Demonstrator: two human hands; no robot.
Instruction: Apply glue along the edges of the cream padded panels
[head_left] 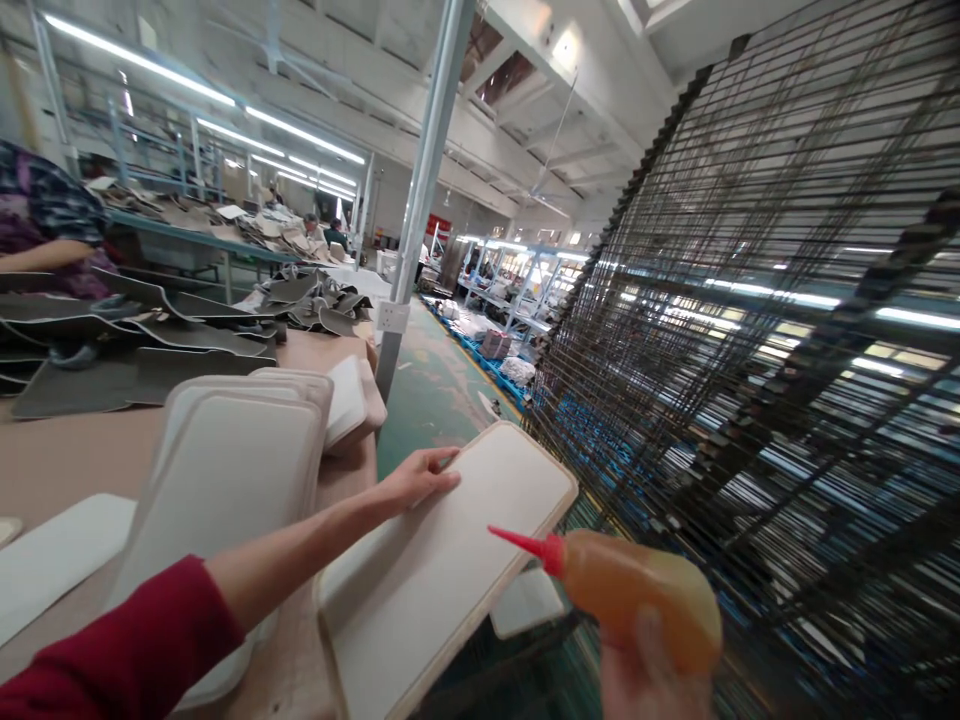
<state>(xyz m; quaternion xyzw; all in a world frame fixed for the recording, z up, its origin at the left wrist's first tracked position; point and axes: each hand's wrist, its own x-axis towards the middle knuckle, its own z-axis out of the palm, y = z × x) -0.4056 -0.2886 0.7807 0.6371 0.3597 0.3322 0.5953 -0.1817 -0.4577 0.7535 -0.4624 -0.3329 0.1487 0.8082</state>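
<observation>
My left hand (421, 480) grips the far left edge of a long white padded panel (450, 560) with rounded corners and a tan rim, thumb on its face. The panel is tilted beside the table's edge. In my right hand (649, 660) is a squeeze bottle (637, 590) of amber liquid, probably glue, its red nozzle pointing left over the panel. The nozzle tip appears above the panel's face; whether it touches cannot be made out. Left of my forearm, a stack of similar pale panels (240, 470) leans on the table.
Dark grey sheet pieces (150, 360) lie piled on the brown table (67, 440), near a co-worker's arm (45, 255). A metal post (424, 150) rises at the table's far end. To the right stands a tall wire rack (720, 300), beside a green floor (427, 380).
</observation>
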